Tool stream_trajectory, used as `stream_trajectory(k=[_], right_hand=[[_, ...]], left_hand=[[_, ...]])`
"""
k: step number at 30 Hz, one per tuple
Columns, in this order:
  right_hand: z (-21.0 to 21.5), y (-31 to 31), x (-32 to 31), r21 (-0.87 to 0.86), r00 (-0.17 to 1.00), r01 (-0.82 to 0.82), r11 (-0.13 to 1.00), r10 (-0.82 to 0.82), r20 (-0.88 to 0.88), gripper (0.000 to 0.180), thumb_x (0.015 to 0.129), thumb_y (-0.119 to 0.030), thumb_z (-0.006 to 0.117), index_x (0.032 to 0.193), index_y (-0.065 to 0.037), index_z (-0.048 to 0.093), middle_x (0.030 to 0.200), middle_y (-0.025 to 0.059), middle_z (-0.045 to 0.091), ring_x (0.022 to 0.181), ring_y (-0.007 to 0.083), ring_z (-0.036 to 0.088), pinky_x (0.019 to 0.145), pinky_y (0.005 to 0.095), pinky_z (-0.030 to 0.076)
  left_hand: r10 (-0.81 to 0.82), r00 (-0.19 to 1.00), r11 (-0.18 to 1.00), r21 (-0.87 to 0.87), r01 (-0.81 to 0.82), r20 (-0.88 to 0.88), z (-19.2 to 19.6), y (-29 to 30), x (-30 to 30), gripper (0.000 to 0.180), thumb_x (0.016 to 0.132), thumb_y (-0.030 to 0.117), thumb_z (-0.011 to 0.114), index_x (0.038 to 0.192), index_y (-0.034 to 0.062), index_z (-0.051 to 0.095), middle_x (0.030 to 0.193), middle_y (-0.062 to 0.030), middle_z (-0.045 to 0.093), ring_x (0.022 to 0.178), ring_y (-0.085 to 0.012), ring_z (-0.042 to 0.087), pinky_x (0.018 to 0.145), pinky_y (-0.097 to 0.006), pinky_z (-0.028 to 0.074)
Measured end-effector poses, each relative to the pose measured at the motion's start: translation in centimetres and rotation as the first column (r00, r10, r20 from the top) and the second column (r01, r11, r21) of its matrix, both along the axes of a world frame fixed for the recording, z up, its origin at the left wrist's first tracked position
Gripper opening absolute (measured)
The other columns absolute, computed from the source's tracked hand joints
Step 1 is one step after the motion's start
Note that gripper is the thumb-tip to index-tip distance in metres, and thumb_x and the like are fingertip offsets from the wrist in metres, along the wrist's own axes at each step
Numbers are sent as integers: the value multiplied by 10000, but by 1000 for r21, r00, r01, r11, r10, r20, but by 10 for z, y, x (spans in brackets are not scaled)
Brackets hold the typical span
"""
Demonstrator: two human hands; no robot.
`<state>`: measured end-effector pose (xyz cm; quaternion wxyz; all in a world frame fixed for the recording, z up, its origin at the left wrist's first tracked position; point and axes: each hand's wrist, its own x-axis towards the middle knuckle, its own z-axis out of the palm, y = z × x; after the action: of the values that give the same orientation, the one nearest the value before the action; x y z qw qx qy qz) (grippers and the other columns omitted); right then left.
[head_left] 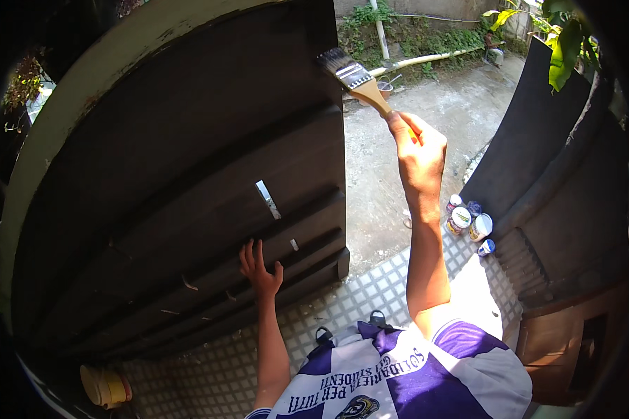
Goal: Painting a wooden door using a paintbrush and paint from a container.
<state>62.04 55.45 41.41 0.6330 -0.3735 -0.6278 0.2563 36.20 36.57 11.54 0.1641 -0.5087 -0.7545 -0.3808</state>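
A flat paintbrush (362, 79) with a wooden handle, silver ferrule and dark bristles is gripped by its handle in my right hand (422, 155), raised at the door's right edge. Its bristle tip meets or overlaps the edge of the dark door (189, 140); I cannot tell whether they touch. My left hand (261, 271) is spread, fingers apart, against the lower part of the door. Just above that hand sit a silver door handle plate (267, 200) and a small metal lock piece (294, 245).
Several paint tubs (459, 221) stand on the tiled floor (370, 283) to the right, beside a second dark door leaf (538, 126). A yellow bucket (103, 386) is at lower left. Beyond the doorway lie a concrete yard (440, 105), a white pipe (426, 60) and leaves (565, 54).
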Motion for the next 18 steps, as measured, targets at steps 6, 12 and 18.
stream_trajectory(k=[6, 12, 18], right_hand=[[42, 24, -41, 159, 968, -124, 979, 155, -197, 315, 930, -255, 633, 975, 52, 690, 638, 72, 615, 602, 105, 518, 570, 284, 426], [-29, 6, -38, -148, 993, -90, 985, 100, 58, 328, 939, -331, 595, 965, -26, 712, 663, 135, 632, 614, 242, 617, 612, 371, 451], [17, -27, -25, -32, 997, -48, 998, 46, -58, 337, 927, -280, 593, 964, 40, 693, 722, 179, 664, 683, 227, 663, 651, 346, 495]], left_hand=[[-6, 1000, 1000, -20, 5, -15, 0, 6, 3, 775, 707, 227, 640, 1443, 136, 412, 1506, -127, 352, 1387, -389, 283, 1044, -612, 255], [-28, 1000, 999, -16, 28, 10, 0, 4, 4, 779, 700, 215, 651, 1438, 137, 416, 1510, -121, 351, 1390, -389, 283, 1044, -595, 269], [-23, 1000, 1000, -2, 23, -7, 1, 1, 2, 772, 697, 221, 645, 1435, 149, 430, 1498, -119, 370, 1376, -392, 313, 1000, -581, 315]])
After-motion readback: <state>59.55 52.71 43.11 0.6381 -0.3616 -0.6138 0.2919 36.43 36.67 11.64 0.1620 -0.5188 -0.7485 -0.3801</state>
